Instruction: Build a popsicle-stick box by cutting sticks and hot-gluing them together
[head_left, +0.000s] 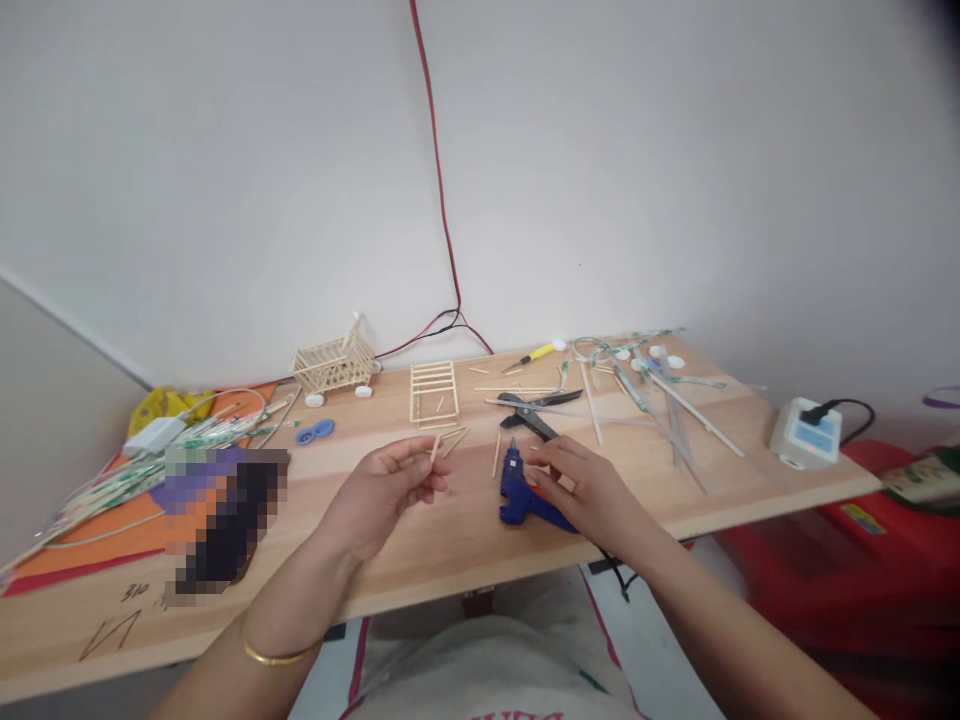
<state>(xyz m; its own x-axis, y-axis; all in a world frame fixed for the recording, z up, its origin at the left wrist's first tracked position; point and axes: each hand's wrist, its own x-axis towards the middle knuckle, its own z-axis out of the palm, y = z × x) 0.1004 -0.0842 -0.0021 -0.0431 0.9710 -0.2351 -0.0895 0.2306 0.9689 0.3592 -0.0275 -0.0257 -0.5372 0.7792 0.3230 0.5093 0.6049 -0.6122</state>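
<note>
My left hand (394, 490) is closed, pinching a short wooden stick (436, 448) between thumb and fingertips. A blue hot glue gun (514, 492) lies on its side on the table, nozzle pointing away from me. My right hand (581, 485) is just over its right side, fingers loosely bent and apart; whether they touch the gun I cannot tell. Beyond my left hand lies a ladder-like stick frame (433, 367), with a few loose sticks (454, 440) nearer. Black-handled scissors (529, 412) lie open behind the glue gun.
At the back left stands a stick-built cart (334, 365) with white wheels. Blue caps (315, 432), a pixelated dark object (232, 525) and packaged sticks (180, 445) are leftward. A yellow-handled tool (541, 352), glue sticks (694, 410) and a power socket box (806, 435) lie rightward.
</note>
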